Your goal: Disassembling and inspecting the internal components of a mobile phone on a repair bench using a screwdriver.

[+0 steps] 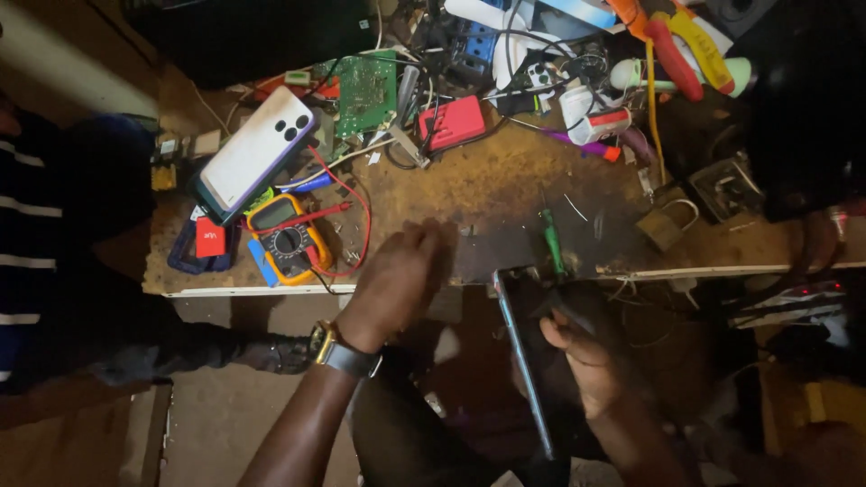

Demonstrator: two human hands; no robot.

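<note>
Both hands were busy: left hand (pixel 397 280) lay loosely curled on the workbench (pixel 505 185), right hand (pixel 582 356) gripped a phone (pixel 528 361) just below the green screwdriver (pixel 551 242)

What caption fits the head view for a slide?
Right hand holds a dark phone on edge; left hand rests on the cluttered workbench.

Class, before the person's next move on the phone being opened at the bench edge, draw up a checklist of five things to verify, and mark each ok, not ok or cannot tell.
1. Right hand has a grip on the dark phone: ok.
2. Phone supported by the workbench: not ok, it hangs off the front edge.
3. Left hand free of tools: cannot tell, its fingers are hidden.
4. Green screwdriver within reach: ok, it lies just above the phone.
5. Yellow multimeter clear of the hands: ok, it sits to the left.
</note>
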